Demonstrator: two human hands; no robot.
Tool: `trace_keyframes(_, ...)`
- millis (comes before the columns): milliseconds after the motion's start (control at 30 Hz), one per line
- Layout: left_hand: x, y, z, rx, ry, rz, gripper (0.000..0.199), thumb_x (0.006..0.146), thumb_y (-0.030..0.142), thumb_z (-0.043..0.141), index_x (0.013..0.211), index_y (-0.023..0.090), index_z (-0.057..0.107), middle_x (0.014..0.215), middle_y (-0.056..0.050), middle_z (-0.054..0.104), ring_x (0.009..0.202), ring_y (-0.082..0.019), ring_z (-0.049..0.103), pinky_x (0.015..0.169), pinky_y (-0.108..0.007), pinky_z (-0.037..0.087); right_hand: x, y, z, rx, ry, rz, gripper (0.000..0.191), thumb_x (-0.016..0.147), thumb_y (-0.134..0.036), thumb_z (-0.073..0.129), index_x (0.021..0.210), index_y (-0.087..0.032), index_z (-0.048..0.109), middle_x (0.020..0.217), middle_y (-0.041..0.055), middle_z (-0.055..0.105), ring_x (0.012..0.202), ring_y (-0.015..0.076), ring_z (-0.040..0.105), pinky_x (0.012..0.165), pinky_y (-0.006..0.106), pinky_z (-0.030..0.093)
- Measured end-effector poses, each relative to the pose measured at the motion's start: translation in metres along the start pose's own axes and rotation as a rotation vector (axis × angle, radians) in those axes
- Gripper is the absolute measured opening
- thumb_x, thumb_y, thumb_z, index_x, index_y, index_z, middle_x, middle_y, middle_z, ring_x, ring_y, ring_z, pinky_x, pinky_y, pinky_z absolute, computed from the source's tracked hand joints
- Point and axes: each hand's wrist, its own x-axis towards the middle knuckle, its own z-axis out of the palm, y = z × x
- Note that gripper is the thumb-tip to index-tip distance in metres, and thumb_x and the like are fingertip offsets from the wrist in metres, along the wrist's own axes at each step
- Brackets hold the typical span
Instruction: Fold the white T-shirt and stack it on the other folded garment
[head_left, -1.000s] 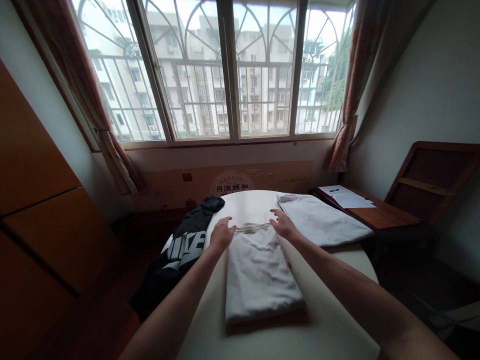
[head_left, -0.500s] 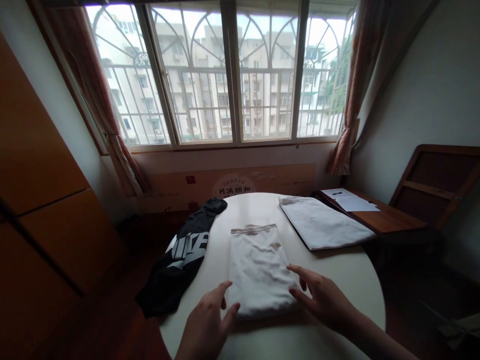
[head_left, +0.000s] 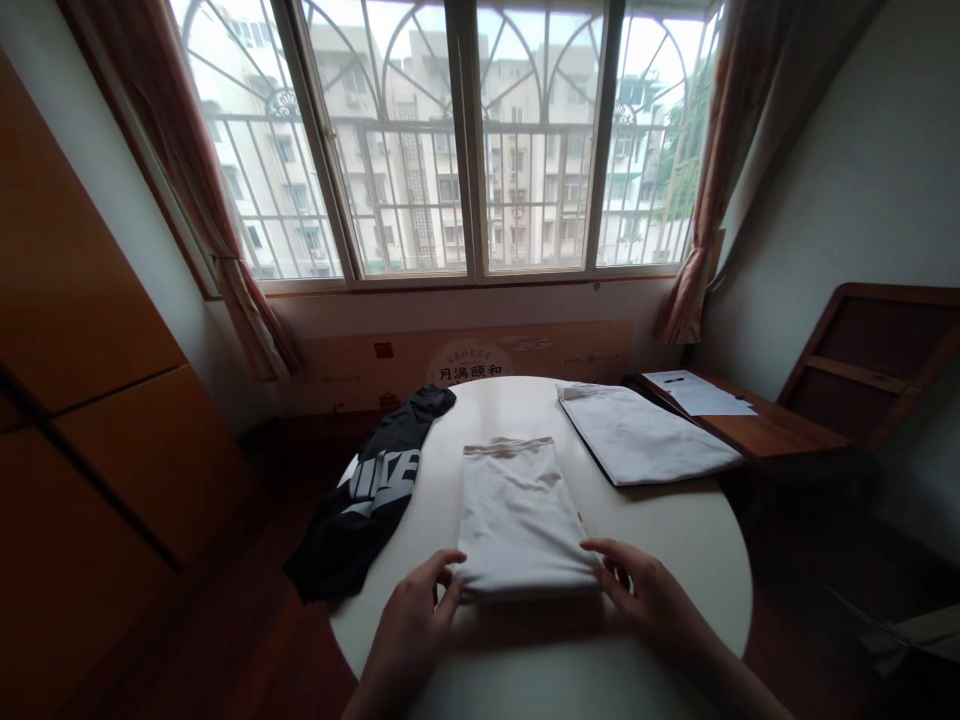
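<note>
A folded white cloth (head_left: 517, 520) lies on the round white table (head_left: 675, 560), its near edge toward me. At its near left corner my left hand (head_left: 420, 610) grips the edge between thumb and fingers. My right hand (head_left: 645, 590) pinches the near right corner in the same way. The cloth looks fairly smooth, with light creases near its far end.
A black garment with white letters (head_left: 375, 490) hangs over the table's left edge. Another folded white cloth (head_left: 637, 435), dark underneath, lies at the back right. Beyond it, papers (head_left: 697, 392) rest on a wooden surface (head_left: 787, 425). A window spans the far wall.
Both hands have closed on the near corners of the white cloth. Its near edge has risen slightly in view and its surface is smoother. The camera view has shifted a little.
</note>
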Motion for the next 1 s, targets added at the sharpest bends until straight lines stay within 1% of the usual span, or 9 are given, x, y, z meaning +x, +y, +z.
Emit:
trace_keyframes(133, -0.005, -0.002, -0.002, 0.079, -0.097, 0.020, 0.031, 0.092, 0.028, 0.049, 0.107, 0.022, 0.075, 0.100, -0.007, 0.075, 0.096, -0.023, 0.068, 0.089, -0.033, 0.048, -0.013, 0.002, -0.001, -0.087, -0.057, -0.038, 0.031, 0.096, -0.027, 0.048, 0.110, -0.026, 0.075, 0.094, 0.0062, 0.073, 0.084, 0.0224, 0.069, 0.079, 0.034, 0.055)
trace_keyframes(233, -0.003, 0.009, -0.007, 0.218, -0.059, 0.074, 0.034, 0.092, 0.019, 0.049, 0.115, 0.020, 0.074, 0.105, -0.009, 0.073, 0.104, -0.025, 0.065, 0.096, -0.038, 0.046, -0.010, -0.005, -0.013, -0.221, -0.075, -0.066, 0.032, 0.092, -0.021, 0.050, 0.109, -0.029, 0.077, 0.087, 0.0060, 0.070, 0.084, 0.0248, 0.068, 0.078, 0.037, 0.055)
trace_keyframes(300, 0.004, 0.022, -0.008, 0.287, -0.018, 0.166, 0.036, 0.091, 0.015, 0.049, 0.117, 0.020, 0.074, 0.109, -0.011, 0.072, 0.108, -0.026, 0.063, 0.099, -0.041, 0.045, 0.006, -0.019, -0.022, -0.242, -0.036, -0.132, 0.033, 0.092, -0.018, 0.050, 0.111, -0.026, 0.076, 0.088, 0.0075, 0.068, 0.085, 0.0250, 0.067, 0.079, 0.037, 0.055)
trace_keyframes(367, 0.012, 0.037, -0.006, 0.297, -0.063, 0.299, 0.037, 0.090, 0.011, 0.050, 0.116, 0.021, 0.074, 0.113, -0.010, 0.072, 0.108, -0.026, 0.062, 0.100, -0.040, 0.046, 0.032, -0.038, -0.023, -0.169, -0.001, -0.248, 0.035, 0.093, -0.015, 0.048, 0.117, -0.022, 0.073, 0.098, 0.0102, 0.069, 0.093, 0.0245, 0.067, 0.086, 0.038, 0.055)
trace_keyframes(500, 0.026, 0.056, 0.013, 0.204, -0.267, 0.554, 0.030, 0.090, 0.012, 0.052, 0.105, 0.021, 0.076, 0.114, -0.009, 0.073, 0.106, -0.024, 0.065, 0.100, -0.036, 0.049, 0.096, -0.062, 0.013, 0.028, -0.160, -0.439, 0.047, 0.091, -0.008, 0.047, 0.133, -0.021, 0.063, 0.129, 0.0114, 0.067, 0.118, 0.0234, 0.063, 0.104, 0.037, 0.050)
trace_keyframes(600, 0.030, 0.051, 0.033, 0.130, -0.259, 0.645, 0.032, 0.094, 0.016, 0.051, 0.117, 0.025, 0.072, 0.122, -0.006, 0.072, 0.114, -0.025, 0.064, 0.105, -0.038, 0.048, 0.128, -0.051, 0.048, -0.098, -0.282, -0.342, 0.050, 0.093, -0.019, 0.051, 0.144, -0.014, 0.054, 0.150, 0.0172, 0.052, 0.140, 0.0299, 0.047, 0.116, 0.046, 0.039)
trace_keyframes(700, 0.032, 0.038, 0.045, 0.157, -0.213, 0.702, 0.037, 0.097, 0.016, 0.049, 0.130, 0.025, 0.064, 0.138, -0.007, 0.064, 0.127, -0.027, 0.058, 0.114, -0.045, 0.041, 0.136, -0.028, 0.065, -0.310, -0.405, -0.229, 0.064, 0.094, -0.033, 0.054, 0.152, -0.008, 0.042, 0.160, 0.0206, 0.035, 0.150, 0.0343, 0.029, 0.122, 0.052, 0.025)
trace_keyframes(867, 0.030, 0.026, 0.044, 0.265, -0.241, 0.679, 0.035, 0.099, 0.022, 0.050, 0.131, 0.027, 0.062, 0.146, -0.008, 0.057, 0.137, -0.028, 0.051, 0.122, -0.052, 0.030, 0.132, -0.007, 0.064, -0.465, -0.359, -0.054, 0.070, 0.098, -0.045, 0.043, 0.157, -0.007, 0.034, 0.164, 0.0190, 0.026, 0.153, 0.0365, 0.019, 0.125, 0.054, 0.014)
trace_keyframes(1000, 0.028, 0.027, 0.040, 0.374, -0.334, 0.660, 0.057, 0.094, 0.027, 0.057, 0.149, 0.028, 0.046, 0.160, -0.013, 0.041, 0.148, -0.037, 0.036, 0.120, -0.061, 0.027, 0.148, 0.006, 0.060, -0.528, -0.335, 0.018, 0.070, 0.101, -0.048, 0.036, 0.157, -0.007, 0.032, 0.165, 0.0184, 0.024, 0.154, 0.0337, 0.020, 0.125, 0.049, 0.014)
